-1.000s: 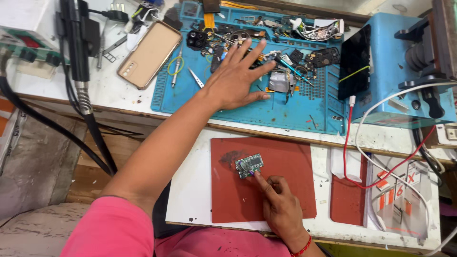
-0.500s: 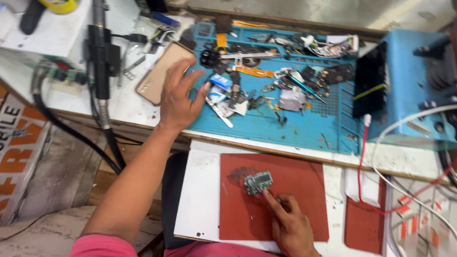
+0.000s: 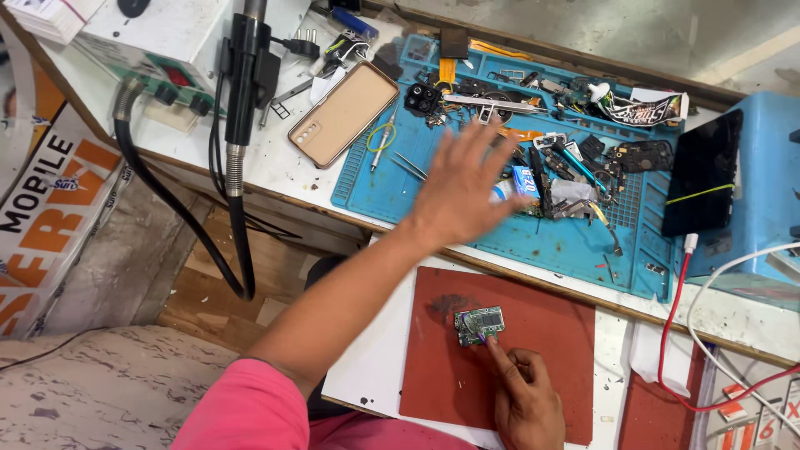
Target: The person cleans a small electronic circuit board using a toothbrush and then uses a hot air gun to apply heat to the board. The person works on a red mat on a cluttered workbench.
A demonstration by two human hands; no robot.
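Circuit board (image 3: 480, 323) lies on the red mat (image 3: 533, 375), right hand (image 3: 525, 400) fingertip pressing it; left hand (image 3: 462, 187), fingers spread wide, hovers over the parts-strewn blue mat (image 3: 392, 187).

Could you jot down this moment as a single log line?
left hand: open, above blue mat | right hand: fingertip on circuit board | board on red mat

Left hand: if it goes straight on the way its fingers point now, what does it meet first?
Probably the small tube and the dark loose parts on the blue mat, just past the left hand. Its height above the mat is unclear.
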